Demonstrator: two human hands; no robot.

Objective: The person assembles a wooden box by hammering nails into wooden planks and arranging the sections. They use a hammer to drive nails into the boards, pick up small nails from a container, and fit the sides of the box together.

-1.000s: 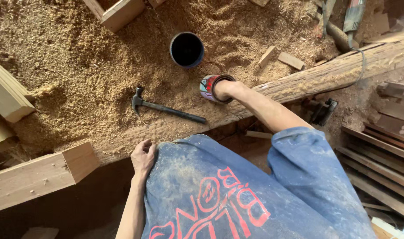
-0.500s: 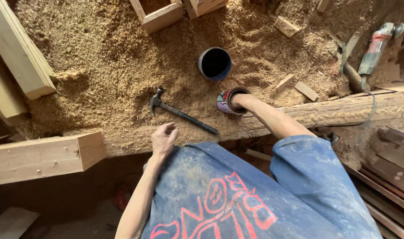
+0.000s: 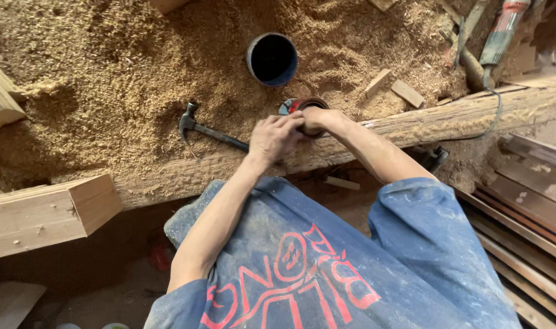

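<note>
A round tape measure [image 3: 299,106] with a red, grey and black case is held at the far edge of a rough wooden beam [image 3: 424,125], which lies slantwise across the view. The right hand [image 3: 319,119] is curled around the case from the right, fingers closed on it. The left hand [image 3: 276,137] is brought in just beside it, touching it, with fingers bent toward the case — whether they actually pinch the case or the tape cannot be told, since the fingertips are hidden.

Just to the left of the hands a black claw hammer [image 3: 211,129] is laid on the sawdust [image 3: 107,91], its head away from the hands and the end of its handle covered by the left hand. Beyond the tape measure a dark blue open cylinder [image 3: 272,59] is seen standing in the sawdust, apart from the hands. Two small wood offcuts [image 3: 392,86] are scattered to the right of it, and a red and grey power tool [image 3: 502,30] is lying at the top right, its cord trailed over the beam. A squared timber block [image 3: 46,213] is seen at the lower left — well apart from the hands. Stacked planks [image 3: 527,207] are seen at the right edge.
</note>
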